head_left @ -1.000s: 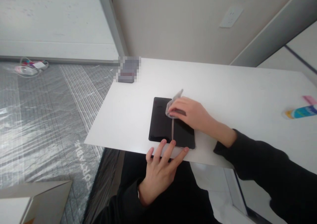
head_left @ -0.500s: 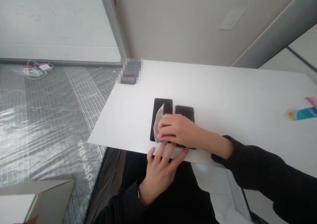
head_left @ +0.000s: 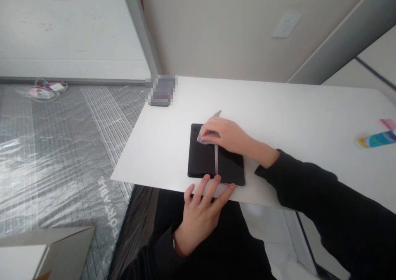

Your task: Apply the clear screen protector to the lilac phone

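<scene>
Two black phones lie side by side near the front edge of a white table (head_left: 278, 106): a left phone (head_left: 201, 158) and a right phone (head_left: 230, 168). My right hand (head_left: 224, 135) presses a small grey wipe (head_left: 206, 137) onto the far end of the phones, fingers closed on it. My left hand (head_left: 199, 216) rests at the table's front edge with its fingers spread, the fingertips touching the near ends of both phones.
A blurred dark object (head_left: 161, 91) sits at the table's far left corner. A blue and yellow tube (head_left: 375, 140) and a pink item (head_left: 388, 124) lie at the right. Plastic sheeting covers the floor (head_left: 62, 148) to the left. A cardboard box (head_left: 46, 253) stands at bottom left.
My right hand has slid the wipe from the near end of the left phone back up to the far end. My left hand has stayed put.
</scene>
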A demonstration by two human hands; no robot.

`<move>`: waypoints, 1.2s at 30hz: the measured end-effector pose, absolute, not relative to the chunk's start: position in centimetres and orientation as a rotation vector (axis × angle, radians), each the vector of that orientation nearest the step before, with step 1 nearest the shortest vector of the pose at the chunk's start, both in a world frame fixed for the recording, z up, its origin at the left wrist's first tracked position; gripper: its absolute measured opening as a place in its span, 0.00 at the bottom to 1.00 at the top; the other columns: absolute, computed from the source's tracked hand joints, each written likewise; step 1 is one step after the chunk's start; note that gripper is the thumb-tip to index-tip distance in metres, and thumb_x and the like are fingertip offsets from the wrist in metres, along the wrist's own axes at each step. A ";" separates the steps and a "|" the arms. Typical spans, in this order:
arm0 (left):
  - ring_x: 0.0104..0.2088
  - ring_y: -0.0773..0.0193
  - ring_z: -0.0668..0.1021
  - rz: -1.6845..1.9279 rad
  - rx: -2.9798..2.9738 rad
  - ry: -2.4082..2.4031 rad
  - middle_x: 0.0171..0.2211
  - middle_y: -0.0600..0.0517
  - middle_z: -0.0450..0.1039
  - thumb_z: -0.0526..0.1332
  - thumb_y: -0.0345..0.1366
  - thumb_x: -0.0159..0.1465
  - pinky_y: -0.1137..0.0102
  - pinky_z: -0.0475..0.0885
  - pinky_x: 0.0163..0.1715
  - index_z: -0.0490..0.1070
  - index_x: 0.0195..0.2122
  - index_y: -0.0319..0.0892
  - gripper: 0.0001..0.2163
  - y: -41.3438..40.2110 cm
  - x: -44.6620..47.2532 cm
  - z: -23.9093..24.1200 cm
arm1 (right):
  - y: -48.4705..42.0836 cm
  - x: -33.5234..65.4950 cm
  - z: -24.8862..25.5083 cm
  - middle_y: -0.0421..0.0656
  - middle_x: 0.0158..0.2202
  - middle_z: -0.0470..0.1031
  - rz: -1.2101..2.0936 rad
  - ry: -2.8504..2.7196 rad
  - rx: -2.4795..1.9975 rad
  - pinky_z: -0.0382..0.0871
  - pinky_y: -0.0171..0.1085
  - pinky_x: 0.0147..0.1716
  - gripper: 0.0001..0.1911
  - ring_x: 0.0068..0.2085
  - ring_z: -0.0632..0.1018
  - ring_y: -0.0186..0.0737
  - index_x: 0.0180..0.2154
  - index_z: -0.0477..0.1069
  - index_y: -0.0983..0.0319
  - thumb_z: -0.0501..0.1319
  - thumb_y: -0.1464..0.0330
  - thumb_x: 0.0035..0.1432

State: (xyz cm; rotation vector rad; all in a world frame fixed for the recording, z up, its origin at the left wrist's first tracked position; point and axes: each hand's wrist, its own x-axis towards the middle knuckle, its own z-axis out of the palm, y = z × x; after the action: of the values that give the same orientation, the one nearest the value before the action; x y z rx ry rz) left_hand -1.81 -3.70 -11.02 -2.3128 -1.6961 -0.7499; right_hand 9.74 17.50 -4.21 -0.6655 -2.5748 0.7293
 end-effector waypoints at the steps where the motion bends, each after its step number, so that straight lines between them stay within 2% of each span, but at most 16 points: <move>1: 0.60 0.54 0.71 -0.747 -2.313 -1.697 0.57 0.51 0.77 0.62 0.31 0.66 0.60 0.50 0.64 0.71 0.63 0.61 0.25 -3.7 -1.8 -11.0 | 17.7 9.7 -4.2 0.44 0.38 0.79 0.672 -2.538 -0.757 0.67 0.42 0.43 0.06 0.41 0.76 0.45 0.35 0.74 0.61 0.64 0.70 0.68; 3: 0.60 0.54 0.71 -0.748 -2.314 -1.699 0.57 0.51 0.77 0.63 0.31 0.65 0.60 0.51 0.63 0.71 0.63 0.62 0.26 -3.7 -1.8 -11.1 | 17.1 9.5 -4.3 0.45 0.38 0.78 0.622 -2.579 -0.721 0.66 0.43 0.43 0.07 0.42 0.76 0.45 0.35 0.74 0.61 0.62 0.70 0.69; 7: 0.59 0.54 0.71 -0.798 -2.308 -1.691 0.56 0.50 0.77 0.62 0.30 0.65 0.60 0.51 0.63 0.73 0.61 0.60 0.25 -3.6 -1.9 -11.2 | 15.3 8.0 -4.7 0.41 0.35 0.78 0.826 -2.742 -0.223 0.67 0.39 0.42 0.08 0.39 0.75 0.42 0.34 0.74 0.60 0.63 0.69 0.68; 12: 0.61 0.53 0.71 -0.774 -2.306 -1.698 0.57 0.50 0.77 0.63 0.30 0.64 0.60 0.53 0.61 0.73 0.61 0.60 0.25 -3.4 -2.1 -11.1 | 20.0 7.0 -4.6 0.43 0.37 0.78 0.772 -2.568 -0.687 0.62 0.37 0.40 0.06 0.39 0.75 0.41 0.35 0.73 0.61 0.65 0.69 0.67; 16: 0.61 0.54 0.71 -0.773 -2.313 -1.664 0.57 0.50 0.76 0.64 0.30 0.64 0.61 0.53 0.61 0.74 0.61 0.59 0.25 -3.3 -2.5 -11.1 | 22.6 9.3 -2.7 0.43 0.35 0.77 0.692 -2.441 -0.818 0.62 0.37 0.38 0.06 0.36 0.74 0.41 0.34 0.72 0.62 0.63 0.69 0.65; 18: 0.61 0.54 0.70 -0.789 -2.331 -1.670 0.57 0.49 0.76 0.64 0.30 0.64 0.61 0.52 0.61 0.74 0.61 0.57 0.24 -3.4 -2.5 -11.1 | 22.1 11.9 -1.7 0.43 0.36 0.77 0.678 -2.311 -0.885 0.65 0.38 0.38 0.07 0.36 0.74 0.41 0.37 0.72 0.61 0.60 0.66 0.68; 21: 0.62 0.55 0.69 -0.827 -2.353 -1.708 0.59 0.45 0.73 0.63 0.29 0.65 0.60 0.51 0.62 0.73 0.61 0.55 0.23 -3.4 -2.5 -10.8 | 20.7 17.2 -0.8 0.43 0.36 0.78 0.717 -1.984 -1.052 0.68 0.39 0.35 0.14 0.34 0.75 0.42 0.38 0.72 0.59 0.59 0.56 0.67; 25: 0.63 0.54 0.69 -0.860 -2.383 -1.737 0.62 0.43 0.70 0.62 0.31 0.67 0.60 0.51 0.63 0.74 0.61 0.53 0.21 -3.4 -2.4 -10.1 | 19.3 24.0 -2.1 0.43 0.35 0.79 0.780 -1.873 -1.296 0.73 0.43 0.34 0.18 0.34 0.79 0.46 0.40 0.73 0.56 0.56 0.50 0.66; 29: 0.64 0.53 0.67 -0.865 -2.377 -1.741 0.62 0.45 0.72 0.62 0.34 0.68 0.58 0.45 0.67 0.74 0.60 0.52 0.19 -3.3 -2.3 -9.2 | 18.3 27.4 -4.6 0.49 0.41 0.82 0.537 -1.909 -1.496 0.75 0.52 0.43 0.19 0.42 0.81 0.55 0.39 0.75 0.58 0.55 0.51 0.65; 32: 0.66 0.54 0.65 -0.913 -2.416 -1.660 0.62 0.46 0.73 0.61 0.37 0.69 0.58 0.43 0.70 0.74 0.60 0.51 0.18 -3.1 -2.5 -8.5 | 17.5 28.1 -5.6 0.50 0.44 0.82 0.614 -1.826 -1.452 0.75 0.53 0.49 0.23 0.47 0.81 0.54 0.40 0.76 0.58 0.51 0.50 0.68; 34: 0.67 0.55 0.65 -0.876 -2.486 -1.597 0.63 0.47 0.73 0.61 0.39 0.70 0.60 0.43 0.71 0.74 0.61 0.51 0.18 -2.8 -2.8 -8.0 | 17.1 28.1 -5.8 0.49 0.46 0.81 0.711 -1.865 -1.367 0.75 0.51 0.50 0.24 0.47 0.81 0.53 0.43 0.76 0.58 0.54 0.47 0.67; 36: 0.68 0.55 0.64 -0.768 -2.545 -1.552 0.63 0.47 0.73 0.61 0.40 0.70 0.61 0.42 0.71 0.73 0.61 0.49 0.18 -2.4 -3.2 -7.5 | 16.9 28.0 -5.9 0.50 0.50 0.79 0.765 -1.959 -1.268 0.76 0.50 0.49 0.26 0.47 0.81 0.52 0.49 0.75 0.58 0.61 0.45 0.62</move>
State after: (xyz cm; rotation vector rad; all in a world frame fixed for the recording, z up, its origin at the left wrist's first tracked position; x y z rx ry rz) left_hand -3.16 -2.42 -7.46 -2.5445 -1.5522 -0.7681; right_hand 28.02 16.92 -5.91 -1.2677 -1.9586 0.7654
